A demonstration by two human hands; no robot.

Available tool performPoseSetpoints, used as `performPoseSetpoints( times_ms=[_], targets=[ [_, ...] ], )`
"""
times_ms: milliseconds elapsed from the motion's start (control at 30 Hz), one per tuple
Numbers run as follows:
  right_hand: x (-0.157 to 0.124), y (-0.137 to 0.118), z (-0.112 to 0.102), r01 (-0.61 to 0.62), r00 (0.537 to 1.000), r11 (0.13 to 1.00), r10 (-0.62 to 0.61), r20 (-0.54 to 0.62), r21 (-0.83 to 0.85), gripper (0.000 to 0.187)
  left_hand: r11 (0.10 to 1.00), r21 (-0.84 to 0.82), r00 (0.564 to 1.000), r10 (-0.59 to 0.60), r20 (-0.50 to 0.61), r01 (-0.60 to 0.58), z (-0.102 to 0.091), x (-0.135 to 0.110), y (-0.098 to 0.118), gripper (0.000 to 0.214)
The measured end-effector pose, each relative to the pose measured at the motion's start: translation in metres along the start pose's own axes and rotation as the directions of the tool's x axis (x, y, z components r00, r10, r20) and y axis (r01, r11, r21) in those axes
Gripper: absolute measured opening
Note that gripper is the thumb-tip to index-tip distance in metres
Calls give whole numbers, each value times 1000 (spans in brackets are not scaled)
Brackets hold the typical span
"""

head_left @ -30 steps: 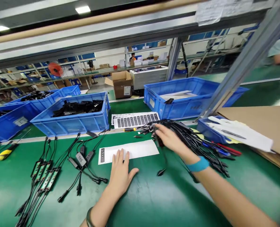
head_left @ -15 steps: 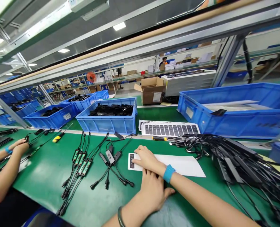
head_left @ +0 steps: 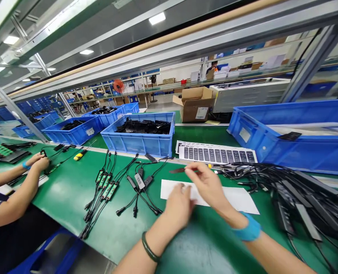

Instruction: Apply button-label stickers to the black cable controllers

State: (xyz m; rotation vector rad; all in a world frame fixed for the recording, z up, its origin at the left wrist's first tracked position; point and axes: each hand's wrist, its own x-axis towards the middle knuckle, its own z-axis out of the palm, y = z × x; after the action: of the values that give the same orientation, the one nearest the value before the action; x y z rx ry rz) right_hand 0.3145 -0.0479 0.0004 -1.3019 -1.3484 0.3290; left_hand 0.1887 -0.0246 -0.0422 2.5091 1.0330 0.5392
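My right hand (head_left: 207, 186) pinches a thin dark sticker (head_left: 177, 171) between thumb and fingertips and holds it above the table. Below it lies a white backing sheet (head_left: 237, 198), its visible left end bare. Over the sheet's left half, my left hand (head_left: 178, 207) has curled fingers, blurred by motion; whether they grip anything is hidden. Left of the hands, small controllers with cables (head_left: 140, 181) lie crossed on the green table. Farther left is a row of green circuit boards with cables (head_left: 107, 186).
Sheets of dark stickers (head_left: 217, 154) lie behind the hands. A blue bin of black parts (head_left: 137, 142) and a larger blue bin (head_left: 300, 152) stand at the back. Cabled black units (head_left: 294, 198) pile up at right. A co-worker's hands (head_left: 39, 161) work at left, near a yellow screwdriver (head_left: 79, 155).
The dark sticker has come off the sheet's left end and is now in my right hand, lifted away. My hands have separated. The camera view has shifted slightly left.
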Motion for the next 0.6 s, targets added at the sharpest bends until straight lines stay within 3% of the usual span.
performPoseSetpoints(
  times_ms=[67,133,200,267,333,433,533,600],
  targets=[
    [-8,0,-27,-64,989,991,79,-128,120,16,965,88,961,-232,-151,247,-27,7,-20,35],
    [-22,6,-50,-148,970,977,173,-169,150,19,888,109,868,-402,-290,448,-53,8,-43,40],
    [-38,17,-65,-226,949,961,254,-189,156,22,827,85,796,-500,-340,556,-70,6,-63,44],
    [-53,29,-72,-286,924,943,319,-211,171,27,808,42,768,-541,-343,588,-77,5,-74,43],
    [-64,40,-73,-328,901,921,372,-225,211,30,824,-20,773,-539,-335,566,-76,7,-74,43],
    [-72,46,-69,-351,883,885,422,-207,307,33,870,-169,828,-493,-267,464,-64,13,-55,41],
    [-74,43,-66,-324,893,860,416,-174,394,32,841,-392,905,-423,-50,372,-39,15,-26,37],
    [-75,39,-66,-304,903,848,401,-152,434,28,766,-527,925,-361,120,367,-20,10,-6,38]
  ],
)
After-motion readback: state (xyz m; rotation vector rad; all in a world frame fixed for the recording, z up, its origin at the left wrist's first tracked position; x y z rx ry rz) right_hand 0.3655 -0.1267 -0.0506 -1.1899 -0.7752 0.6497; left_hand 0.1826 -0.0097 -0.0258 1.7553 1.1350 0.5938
